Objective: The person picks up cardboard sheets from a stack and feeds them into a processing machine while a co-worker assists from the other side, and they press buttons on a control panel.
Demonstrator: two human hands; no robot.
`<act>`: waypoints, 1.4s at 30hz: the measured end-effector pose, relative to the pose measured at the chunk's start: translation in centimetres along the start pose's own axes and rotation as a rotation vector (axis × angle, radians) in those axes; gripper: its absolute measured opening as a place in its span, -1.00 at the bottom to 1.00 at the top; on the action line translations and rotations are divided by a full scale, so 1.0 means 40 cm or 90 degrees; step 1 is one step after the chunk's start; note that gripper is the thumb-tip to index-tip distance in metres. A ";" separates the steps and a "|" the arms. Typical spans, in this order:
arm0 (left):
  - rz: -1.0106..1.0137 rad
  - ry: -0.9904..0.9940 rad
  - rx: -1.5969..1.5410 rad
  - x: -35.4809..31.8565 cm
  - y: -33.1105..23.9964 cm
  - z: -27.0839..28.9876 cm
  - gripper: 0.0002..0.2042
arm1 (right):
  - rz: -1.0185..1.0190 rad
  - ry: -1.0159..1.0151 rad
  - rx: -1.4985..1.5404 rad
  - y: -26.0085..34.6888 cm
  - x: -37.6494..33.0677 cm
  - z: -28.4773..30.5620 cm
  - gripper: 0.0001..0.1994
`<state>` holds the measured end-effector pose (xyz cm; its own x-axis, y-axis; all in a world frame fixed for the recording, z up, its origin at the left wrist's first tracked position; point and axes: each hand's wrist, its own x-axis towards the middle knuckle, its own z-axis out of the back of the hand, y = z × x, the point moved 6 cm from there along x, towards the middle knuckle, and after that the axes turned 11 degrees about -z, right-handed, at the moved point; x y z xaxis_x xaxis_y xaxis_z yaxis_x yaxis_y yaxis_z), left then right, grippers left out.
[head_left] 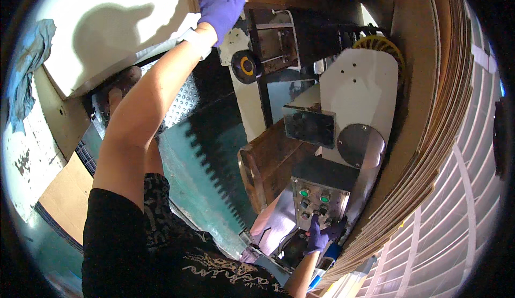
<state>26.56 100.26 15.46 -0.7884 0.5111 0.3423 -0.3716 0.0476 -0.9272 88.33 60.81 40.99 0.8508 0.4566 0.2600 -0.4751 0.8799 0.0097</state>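
Note:
My left hand (221, 4), in a purple glove, is stretched out at the top of the head view with its fingers extended. It lies by the edge of a brown board, and nothing shows in its grip. Lower right, my right hand (319, 238), also purple-gloved, reaches a metal control panel (336, 204) with green buttons and dark knobs. One finger points up at the panel's lower knobs and appears to touch one. The other fingers are spread to the side, partly lost in shadow.
A tall stack of cardboard sheets (429, 158) curves along the right. Near the panel stand a white machine plate (359, 83) and a wooden block (279, 161). A black roller wheel (245, 66) sits below my left hand. A blue rag (29, 67) hangs far left.

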 end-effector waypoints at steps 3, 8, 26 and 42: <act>-0.088 0.106 -0.011 -0.007 -0.080 0.052 -0.03 | -0.098 -0.009 -0.018 0.012 -0.019 -0.004 -0.11; -0.184 0.155 0.021 0.004 -0.087 0.081 0.01 | 0.029 -0.053 0.159 -0.025 -0.006 -0.008 -0.41; -0.252 0.103 0.071 0.007 -0.011 0.065 -0.15 | 0.272 -0.152 0.105 0.202 -0.180 0.065 -0.01; -0.305 0.190 -0.007 -0.026 -0.095 0.123 0.08 | 0.280 -0.151 0.047 0.254 -0.240 0.095 0.11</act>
<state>26.38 95.31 19.36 -0.3603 0.6504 0.6687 -0.6474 0.3417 -0.6812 74.48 64.86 42.26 0.4960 0.7322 0.4667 -0.7992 0.5951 -0.0842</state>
